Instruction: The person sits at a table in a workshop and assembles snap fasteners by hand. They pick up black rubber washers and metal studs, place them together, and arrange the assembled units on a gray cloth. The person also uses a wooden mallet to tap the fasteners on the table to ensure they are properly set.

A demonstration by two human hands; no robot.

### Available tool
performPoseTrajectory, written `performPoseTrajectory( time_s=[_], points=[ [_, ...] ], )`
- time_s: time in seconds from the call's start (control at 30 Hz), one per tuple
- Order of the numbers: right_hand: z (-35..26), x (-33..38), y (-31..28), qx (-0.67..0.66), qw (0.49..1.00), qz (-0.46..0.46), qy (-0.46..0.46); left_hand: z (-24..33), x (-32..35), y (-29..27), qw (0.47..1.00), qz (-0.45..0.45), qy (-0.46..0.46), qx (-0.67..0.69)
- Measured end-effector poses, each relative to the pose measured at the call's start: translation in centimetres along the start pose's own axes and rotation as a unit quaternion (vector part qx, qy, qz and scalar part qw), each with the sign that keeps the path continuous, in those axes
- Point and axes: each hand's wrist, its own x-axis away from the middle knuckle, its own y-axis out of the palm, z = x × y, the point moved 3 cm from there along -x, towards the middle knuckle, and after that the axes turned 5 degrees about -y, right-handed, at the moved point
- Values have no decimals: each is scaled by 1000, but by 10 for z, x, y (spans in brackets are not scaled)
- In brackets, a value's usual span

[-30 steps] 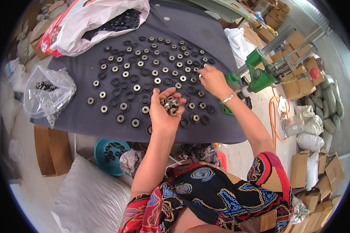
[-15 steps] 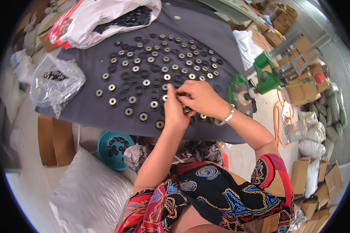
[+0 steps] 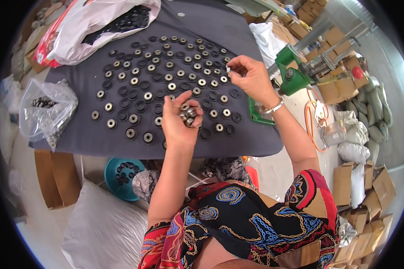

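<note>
My left hand point(image 3: 176, 127) is palm up over the near part of the dark cloth-covered table, with several small shiny metal bearings point(image 3: 188, 114) cupped in it. Farther right, my right hand point(image 3: 255, 80) pinches a single metal bearing point(image 3: 229, 69) between thumb and fingertips, above the right side of the cloth. Spread beneath and around both hands are many black plastic rings. Some, like this black ring point(image 3: 147, 137), have a metal bearing seated in the middle; others, such as this black ring point(image 3: 205, 133), show none.
A green hand press point(image 3: 292, 71) stands at the table's right edge. On the left lies a clear plastic bag point(image 3: 54, 112) of metal parts. Behind it is a white sack point(image 3: 94, 20) holding black rings. Below the table are a teal basin point(image 3: 112, 186) and a stuffed white sack point(image 3: 105, 224).
My hands have moved apart: the right went right and away with one bearing, while the left turned palm up, showing the bearings. The whole view has shifted slightly.
</note>
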Motion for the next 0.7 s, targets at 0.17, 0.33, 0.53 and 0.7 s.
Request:
performPoseTrajectory(
  time_s=[0.17, 0.33, 0.53, 0.7],
  points=[
    [66, 26, -12, 160, 980, -121, 14, -6, -4, 1, 1000, -22, -6, -8],
    [88, 40, 3, 270, 947, -176, -2, -9, -6, -1, 1000, -18, 0, -21],
    [98, 42, 11, 278, 941, -193, -18, -6, -3, 0, 1000, -14, 7, -22],
    [97, 41, 14, 295, 932, -206, -49, -7, -1, 3, 1000, -2, 11, -28]
  ],
)
